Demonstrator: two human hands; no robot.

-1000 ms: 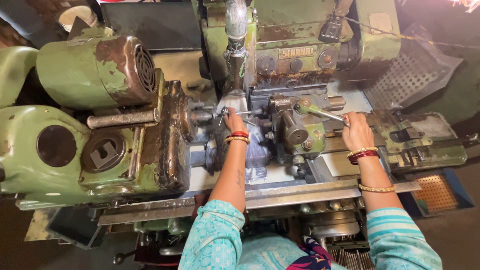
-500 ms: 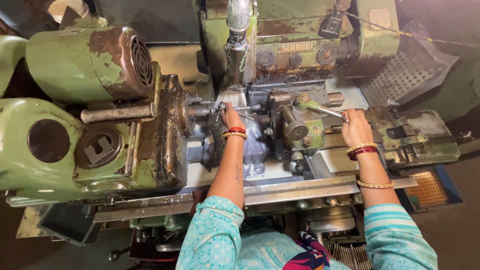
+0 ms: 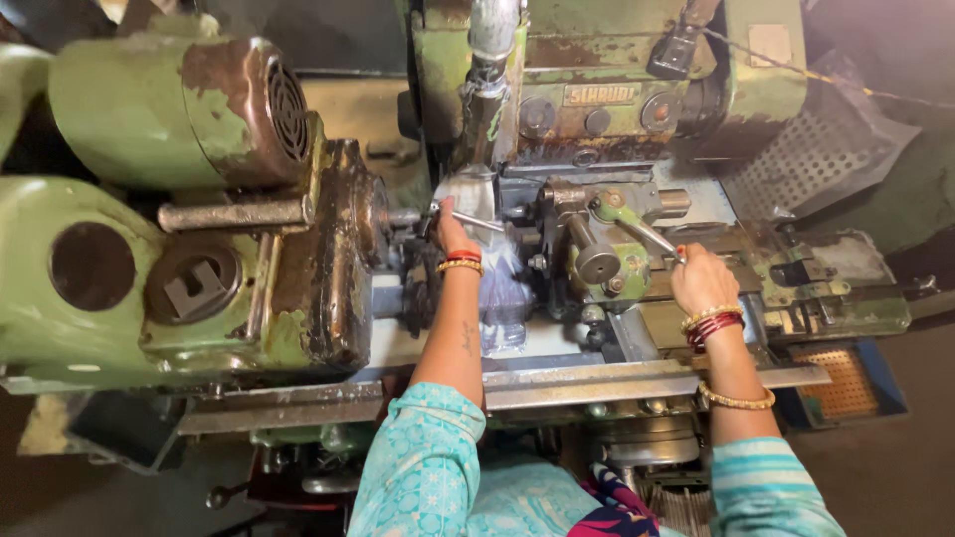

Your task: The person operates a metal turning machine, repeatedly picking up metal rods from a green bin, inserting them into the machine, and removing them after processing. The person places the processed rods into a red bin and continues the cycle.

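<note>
I stand over a worn green lathe (image 3: 199, 298). My left hand (image 3: 453, 235) reaches into the gap by the chuck and pinches a thin metal rod (image 3: 476, 221) just below a cloth-wrapped coolant pipe (image 3: 482, 89). My right hand (image 3: 701, 281) is closed around the end of a slim steel lever (image 3: 647, 237) on the green tool slide (image 3: 612, 264). Both wrists wear bangles, and both sleeves are turquoise.
A green motor housing (image 3: 169, 109) with a rusty vented end sits at the upper left. A perforated metal guard (image 3: 816, 159) stands at the upper right, and an orange mesh tray (image 3: 841, 383) at the lower right. A steel rail (image 3: 597, 383) runs along the machine's front edge.
The view has shifted slightly, so the machine sits lower and further left in frame. Both hands stay at the same places on the machine, with the right hand still on the lever.
</note>
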